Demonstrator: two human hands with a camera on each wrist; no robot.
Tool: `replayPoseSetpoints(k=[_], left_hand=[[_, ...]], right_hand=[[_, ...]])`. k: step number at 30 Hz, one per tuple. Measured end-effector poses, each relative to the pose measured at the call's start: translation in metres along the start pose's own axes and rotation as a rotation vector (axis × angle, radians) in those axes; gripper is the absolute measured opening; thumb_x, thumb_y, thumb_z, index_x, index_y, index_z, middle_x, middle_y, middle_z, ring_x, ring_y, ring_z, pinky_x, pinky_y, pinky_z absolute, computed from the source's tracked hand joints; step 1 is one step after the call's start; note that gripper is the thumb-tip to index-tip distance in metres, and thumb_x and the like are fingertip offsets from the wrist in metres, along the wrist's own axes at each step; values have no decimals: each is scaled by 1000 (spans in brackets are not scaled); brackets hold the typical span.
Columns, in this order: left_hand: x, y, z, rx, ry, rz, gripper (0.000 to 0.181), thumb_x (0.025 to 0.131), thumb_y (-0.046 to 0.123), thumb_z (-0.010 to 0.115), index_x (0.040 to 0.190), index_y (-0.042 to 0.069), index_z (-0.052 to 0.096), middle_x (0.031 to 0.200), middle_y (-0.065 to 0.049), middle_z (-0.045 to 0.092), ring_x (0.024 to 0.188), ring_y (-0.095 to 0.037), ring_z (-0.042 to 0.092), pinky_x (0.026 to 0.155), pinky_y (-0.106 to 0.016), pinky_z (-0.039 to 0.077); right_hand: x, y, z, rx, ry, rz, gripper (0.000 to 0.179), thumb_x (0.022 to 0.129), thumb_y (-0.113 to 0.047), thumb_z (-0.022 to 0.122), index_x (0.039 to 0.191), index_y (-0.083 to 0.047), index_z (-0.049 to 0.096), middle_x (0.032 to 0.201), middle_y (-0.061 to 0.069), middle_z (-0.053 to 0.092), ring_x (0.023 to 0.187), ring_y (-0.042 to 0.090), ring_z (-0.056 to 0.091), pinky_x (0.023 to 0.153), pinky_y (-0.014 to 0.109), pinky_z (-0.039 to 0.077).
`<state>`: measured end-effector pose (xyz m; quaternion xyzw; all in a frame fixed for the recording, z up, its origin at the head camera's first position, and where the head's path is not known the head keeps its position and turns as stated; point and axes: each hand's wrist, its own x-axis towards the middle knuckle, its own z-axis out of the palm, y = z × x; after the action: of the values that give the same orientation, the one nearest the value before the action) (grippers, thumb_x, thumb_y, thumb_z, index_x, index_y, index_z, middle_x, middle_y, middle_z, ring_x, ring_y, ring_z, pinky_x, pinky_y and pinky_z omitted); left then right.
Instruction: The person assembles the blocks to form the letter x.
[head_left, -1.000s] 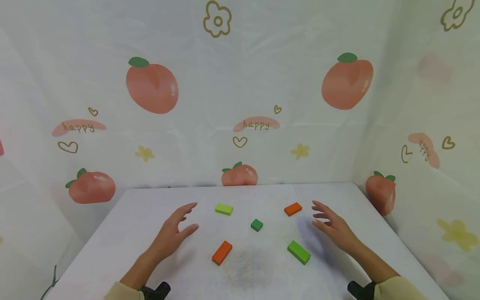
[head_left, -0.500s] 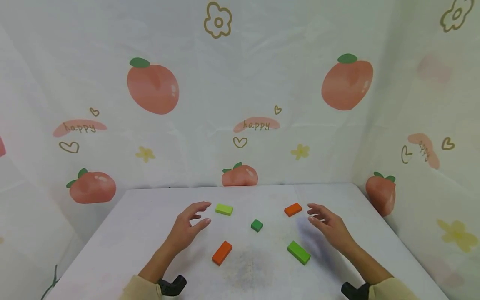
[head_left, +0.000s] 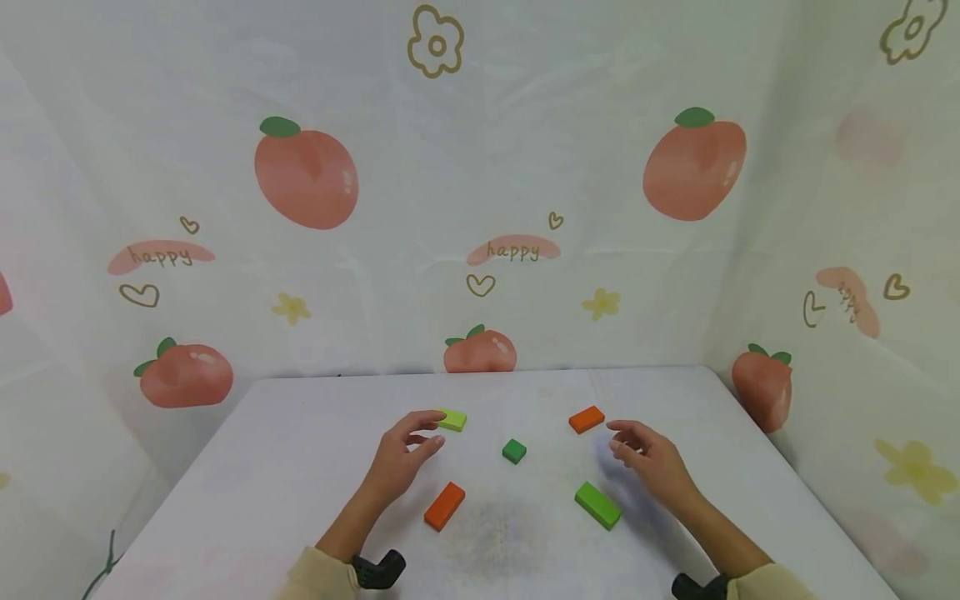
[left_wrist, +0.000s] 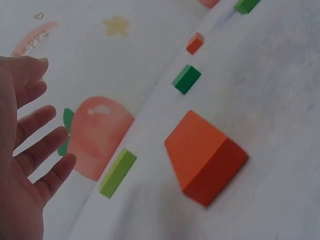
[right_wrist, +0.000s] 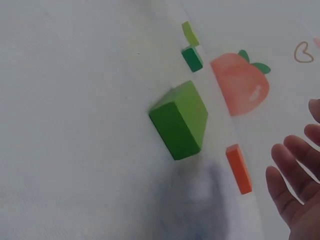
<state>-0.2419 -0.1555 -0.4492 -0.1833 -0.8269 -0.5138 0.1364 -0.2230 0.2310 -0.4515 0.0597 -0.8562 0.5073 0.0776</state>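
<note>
Evidently, above the table [head_left: 262, 467], your left hand [head_left: 397, 460] and right hand [head_left: 662, 469] risked knocking the lime block [head_left: 453, 420] and the far orange block [head_left: 587, 419] askew if lowered carelessly, since each hung near one of them. Both hands were partly spread, fingers gently bent and thumbs apart, gripping and touching nothing, while the cube [head_left: 513, 452] lay between them, clear of both.

I see both arms [head_left: 352, 518] angled forward and inward. Left hand [head_left: 405, 457] and right hand [head_left: 656, 468] hover well apart, fingers [left_wrist: 42, 148] loosely bent, thumbs [head_left: 426, 452] held clear.
</note>
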Motion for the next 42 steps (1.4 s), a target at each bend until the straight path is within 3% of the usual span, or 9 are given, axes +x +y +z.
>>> replayPoseSetpoints(k=[7, 15, 26, 32, 42], left_hand=[[3, -8, 21, -51, -17, -46, 30, 93, 9, 65, 123, 12, 65, 119, -5, 64, 108, -24, 59, 89, -42, 50], [11, -10, 36, -44, -85, -87, 33, 95, 19, 65, 127, 10, 63, 121, -12, 63, 109, -26, 58, 88, -34, 50], [25, -12, 54, -43, -174, -132, 32, 95, 17, 64, 127, 12, 63, 122, -7, 63, 108, -20, 58, 91, -35, 49], [29, -10, 62, -58, -198, -135, 30, 96, 17, 64, 125, 11, 64, 121, -6, 64, 107, -22, 58, 90, -36, 49], [32, -14, 82, -27, -249, -158, 25, 93, 18, 67, 118, 14, 68, 112, -6, 65, 94, -18, 60, 81, -33, 51]], right_hand=[[-2, 9, 9, -51, -22, 53, 31, 94, -18, 66, 122, -6, 63, 94, 4, 62, 83, 22, 55, 66, 26, 49], [-2, 12, 21, -85, -63, 118, 27, 90, -13, 70, 116, -7, 66, 88, 1, 61, 81, 18, 54, 65, 26, 47], [-7, 12, 30, -137, -72, 120, 28, 85, -15, 75, 110, -5, 67, 82, 0, 57, 76, 17, 52, 64, 27, 45], [-8, 12, 34, -155, -98, 162, 26, 84, -16, 76, 106, -8, 67, 78, 0, 54, 74, 17, 50, 61, 26, 43], [-16, 11, 36, -176, -119, 147, 31, 80, -16, 79, 107, -8, 66, 77, 0, 54, 73, 16, 50, 61, 26, 43]])
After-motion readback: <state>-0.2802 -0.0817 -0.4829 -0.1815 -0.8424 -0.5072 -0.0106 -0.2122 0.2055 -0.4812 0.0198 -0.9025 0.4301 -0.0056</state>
